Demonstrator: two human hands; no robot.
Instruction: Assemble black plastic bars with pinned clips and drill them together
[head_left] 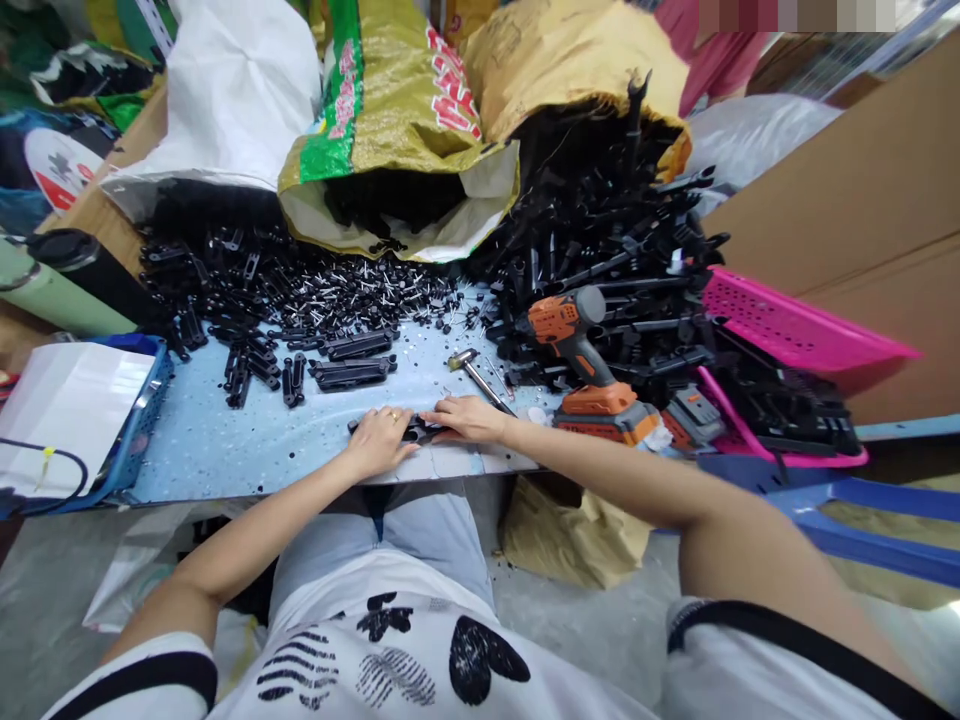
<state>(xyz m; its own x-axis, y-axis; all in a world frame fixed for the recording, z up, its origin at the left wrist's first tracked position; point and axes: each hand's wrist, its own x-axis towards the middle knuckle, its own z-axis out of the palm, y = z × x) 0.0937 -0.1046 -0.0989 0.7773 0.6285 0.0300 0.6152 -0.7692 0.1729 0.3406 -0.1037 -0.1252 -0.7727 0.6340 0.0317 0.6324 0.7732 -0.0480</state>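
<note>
At the front edge of the blue-topped table [202,440], my left hand [380,440] is closed over a black plastic part [417,429]. My right hand [466,418] grips the right end of the same part, fingers pressed together. Much of the part is hidden under both hands. Just behind them lie stacked long black plastic pieces [352,373]. A small hammer [480,380] rests behind my right hand. An orange and grey cordless drill [589,370] stands on its battery to the right.
Loose black fasteners [367,292] are heaped across the table's back. Open sacks, including a green-gold one [409,110], spill black parts. A large pile of black pieces [600,250] and a pink basket [802,325] stand right. A blue basket [146,410] and a tumbler [75,290] sit left.
</note>
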